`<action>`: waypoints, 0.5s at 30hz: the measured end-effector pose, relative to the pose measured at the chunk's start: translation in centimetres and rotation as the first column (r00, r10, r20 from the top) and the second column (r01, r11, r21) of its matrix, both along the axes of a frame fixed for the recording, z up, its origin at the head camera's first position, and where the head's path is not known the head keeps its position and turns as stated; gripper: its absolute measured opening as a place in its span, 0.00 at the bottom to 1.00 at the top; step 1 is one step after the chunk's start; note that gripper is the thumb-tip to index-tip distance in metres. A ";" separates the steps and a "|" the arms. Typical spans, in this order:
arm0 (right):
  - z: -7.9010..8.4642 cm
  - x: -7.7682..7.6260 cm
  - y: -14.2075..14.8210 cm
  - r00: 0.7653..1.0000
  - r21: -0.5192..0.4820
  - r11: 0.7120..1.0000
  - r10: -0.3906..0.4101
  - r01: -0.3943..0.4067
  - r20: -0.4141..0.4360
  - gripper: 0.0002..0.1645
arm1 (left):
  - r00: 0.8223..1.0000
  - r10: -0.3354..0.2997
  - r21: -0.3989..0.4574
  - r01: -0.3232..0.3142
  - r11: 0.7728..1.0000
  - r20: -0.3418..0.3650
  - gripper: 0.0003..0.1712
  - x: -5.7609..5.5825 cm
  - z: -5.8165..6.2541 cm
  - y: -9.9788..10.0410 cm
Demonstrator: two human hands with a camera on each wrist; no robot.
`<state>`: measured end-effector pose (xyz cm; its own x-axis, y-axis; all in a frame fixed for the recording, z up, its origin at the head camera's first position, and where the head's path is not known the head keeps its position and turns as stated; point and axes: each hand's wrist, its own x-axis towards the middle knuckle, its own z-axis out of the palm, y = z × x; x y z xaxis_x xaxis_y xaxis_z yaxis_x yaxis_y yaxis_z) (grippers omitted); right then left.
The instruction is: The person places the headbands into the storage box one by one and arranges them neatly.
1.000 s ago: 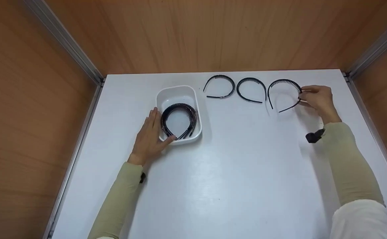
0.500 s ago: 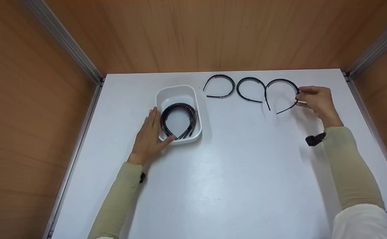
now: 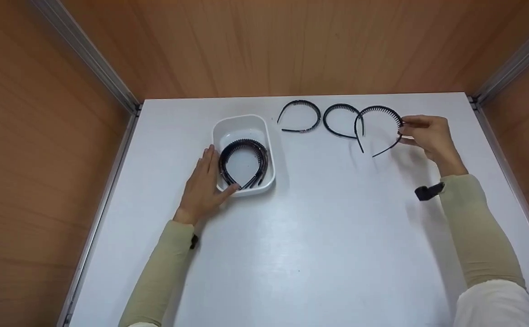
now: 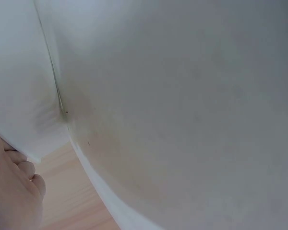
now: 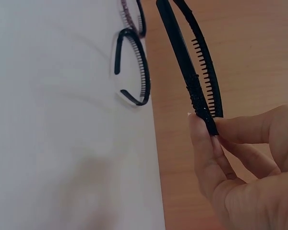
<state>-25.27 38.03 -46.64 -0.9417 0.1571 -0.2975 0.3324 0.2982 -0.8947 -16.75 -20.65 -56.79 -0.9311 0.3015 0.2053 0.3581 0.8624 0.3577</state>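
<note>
My right hand (image 3: 429,136) pinches a black toothed headband (image 3: 377,108) by its right side, between thumb and fingers. In the right wrist view this headband (image 5: 181,57) is raised off the table, with a patch of dark beads close to the fingertips. It overlaps a second black headband (image 3: 326,121) in the head view. Further left lies a third headband (image 3: 319,119), open ends to the left. My left hand (image 3: 197,190) rests against the white tub (image 3: 217,129), fingers straight along its left side and thumb over the front rim. Several dark headbands (image 3: 223,164) lie stacked inside.
The white table (image 3: 300,240) meets a wooden back panel (image 3: 269,50). Wooden side panels (image 3: 32,159) with metal rails stand at left and right. The two loose headbands lie near the table's back edge, right of the tub.
My right hand has moved left with the held headband, which now overlaps the middle one in the head view. My left hand and the tub have stayed in place.
</note>
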 end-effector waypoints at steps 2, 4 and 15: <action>0.0 0.0 -0.2 1.000 0.001 1.000 0.008 -0.008 -0.005 0.31 | 1.000 -0.002 0.000 0.002 1.000 0.000 0.67 0.0 0.0 0.0; 0.0 0.1 -0.3 1.000 0.002 1.000 0.013 -0.013 -0.008 0.31 | 1.000 -0.004 0.000 0.004 1.000 0.001 0.67 0.0 0.0 0.0; 0.5 0.1 -1.5 0.999 -0.027 0.999 0.039 -0.040 -0.029 0.31 | 1.000 0.001 0.002 -0.001 1.000 -0.008 0.66 0.1 0.0 0.0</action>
